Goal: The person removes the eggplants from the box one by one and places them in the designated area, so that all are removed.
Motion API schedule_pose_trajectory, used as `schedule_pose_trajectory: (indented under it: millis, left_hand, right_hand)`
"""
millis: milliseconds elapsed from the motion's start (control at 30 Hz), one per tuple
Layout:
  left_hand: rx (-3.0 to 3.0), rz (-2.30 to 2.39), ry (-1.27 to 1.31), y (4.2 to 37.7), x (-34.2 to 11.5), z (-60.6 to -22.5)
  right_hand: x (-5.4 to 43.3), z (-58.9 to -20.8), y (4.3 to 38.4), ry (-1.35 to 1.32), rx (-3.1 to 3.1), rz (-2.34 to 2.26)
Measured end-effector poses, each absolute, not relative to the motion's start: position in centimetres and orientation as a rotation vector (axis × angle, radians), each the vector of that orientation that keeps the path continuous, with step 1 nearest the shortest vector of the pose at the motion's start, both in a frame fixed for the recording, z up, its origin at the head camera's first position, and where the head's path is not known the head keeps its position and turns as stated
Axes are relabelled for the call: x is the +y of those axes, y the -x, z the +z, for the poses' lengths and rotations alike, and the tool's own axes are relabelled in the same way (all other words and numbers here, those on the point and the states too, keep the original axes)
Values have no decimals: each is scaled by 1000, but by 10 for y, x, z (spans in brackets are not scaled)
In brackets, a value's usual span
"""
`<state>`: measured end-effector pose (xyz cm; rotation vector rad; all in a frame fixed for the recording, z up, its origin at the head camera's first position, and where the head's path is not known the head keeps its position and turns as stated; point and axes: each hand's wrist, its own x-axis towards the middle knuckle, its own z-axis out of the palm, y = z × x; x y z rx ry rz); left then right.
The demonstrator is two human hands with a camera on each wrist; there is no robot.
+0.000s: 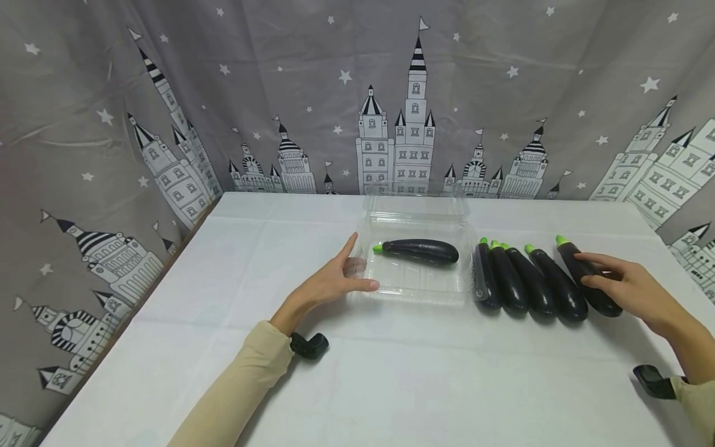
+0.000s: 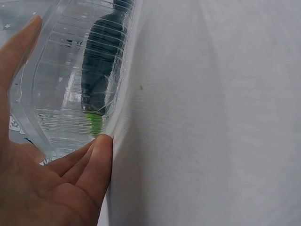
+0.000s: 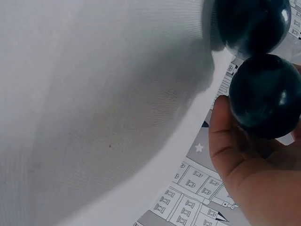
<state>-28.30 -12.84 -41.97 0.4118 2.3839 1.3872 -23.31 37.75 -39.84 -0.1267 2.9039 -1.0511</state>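
A clear plastic clamshell container stands with its lid raised at the back, one eggplant lying across its inside. My left hand rests at the container's left side, thumb and fingers spread and fairly straight. In the left wrist view, fingertips touch the container's lower edge. To the right, my right hand grips the outermost eggplant around its body, fingers on one side and thumb on the other. The right wrist view shows that eggplant's rounded end between the fingers.
Several more eggplants lie side by side between the container and my right hand, green stems pointing away. White cloth covers the table. A grey curtain with printed castles hangs behind and at the sides.
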Motion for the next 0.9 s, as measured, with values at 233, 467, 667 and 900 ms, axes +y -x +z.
schedule_pose_trajectory:
  millis: [233,467,667,900]
  left_hand:
    - [2376,1398,-414,283,-128,-421]
    - [2381,1398,-421,283,-128,-421]
    - [2380,1401,-415,284,-127,-421]
    - [2375,1412,-390,284,-128,-421]
  right_hand:
    - [378,-401,236,113,2838,-988]
    - [381,-403,234,158,2822,-993]
    - [381,-401,234,134,2766,-989]
    - [382,-402,233,110,2771,-972]
